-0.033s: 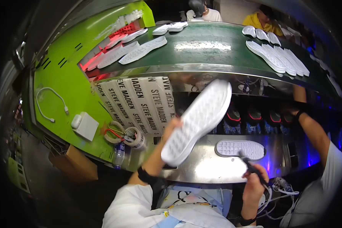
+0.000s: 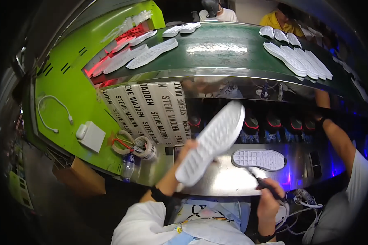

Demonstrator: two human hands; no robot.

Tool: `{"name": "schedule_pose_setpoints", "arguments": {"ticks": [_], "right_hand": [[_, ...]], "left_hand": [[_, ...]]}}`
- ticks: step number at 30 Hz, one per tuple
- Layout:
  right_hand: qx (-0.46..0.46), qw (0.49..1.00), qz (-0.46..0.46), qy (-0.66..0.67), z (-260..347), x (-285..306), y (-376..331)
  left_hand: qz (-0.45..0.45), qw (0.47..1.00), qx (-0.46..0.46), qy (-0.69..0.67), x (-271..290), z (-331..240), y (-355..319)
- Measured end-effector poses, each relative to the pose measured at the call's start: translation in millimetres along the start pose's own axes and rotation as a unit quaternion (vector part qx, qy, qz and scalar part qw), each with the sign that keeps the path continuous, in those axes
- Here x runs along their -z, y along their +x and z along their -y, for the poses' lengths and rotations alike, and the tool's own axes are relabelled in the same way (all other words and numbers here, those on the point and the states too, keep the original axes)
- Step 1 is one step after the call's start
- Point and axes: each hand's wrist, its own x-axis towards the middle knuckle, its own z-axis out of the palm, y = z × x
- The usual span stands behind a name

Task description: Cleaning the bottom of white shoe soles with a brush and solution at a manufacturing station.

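Left hand (image 2: pixel 187 148): raised above the near edge of the steel worktop (image 2: pixel 216 179), its grip closed around the lower end of a white shoe sole (image 2: pixel 212 143). The sole is held tilted, tread side toward the camera, its upper end pointing far and right, clear of the worktop surface.

Right hand (image 2: pixel 269 200): at the near edge of the worktop, right of centre, its grip closed on a thin dark brush (image 2: pixel 262 183). The brush tip points far and left, toward a second white sole (image 2: pixel 259 159), which lies flat, tread up, on the worktop. Whether the tip touches that sole cannot be told.

Surroundings: beyond the worktop runs a dark green conveyor belt (image 2: pixel 221 47). It carries white soles in a group at far left (image 2: pixel 151 53) and a row of overlapping soles at far right (image 2: pixel 298 59). A printed white sheet (image 2: pixel 149 114) hangs below the belt, left of centre. To the left, a green surface (image 2: pixel 65 81) bears a white cable (image 2: pixel 53 114), a small white box (image 2: pixel 93 136) and rolls of tape (image 2: pixel 145 147). A plastic bottle (image 2: pixel 128 166) stands just below the tape.

Another person's forearm (image 2: pixel 335 134), with a dark wristband, reaches in at the right. Two more people (image 2: pixel 249 16) stand at the far side of the belt.
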Motion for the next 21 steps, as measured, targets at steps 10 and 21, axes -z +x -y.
{"name": "schedule_pose_setpoints", "arguments": {"ticks": [10, 21], "right_hand": [[0.223, 0.877, 0.108, -0.412, -42, -29, -10], [0.151, 0.93, 0.159, -0.296, -27, -38, -1]], "left_hand": [[-0.209, 0.956, 0.178, -0.105, 27, 160, -15], [0.005, 0.965, 0.1, -0.243, 14, 112, 5]]}}
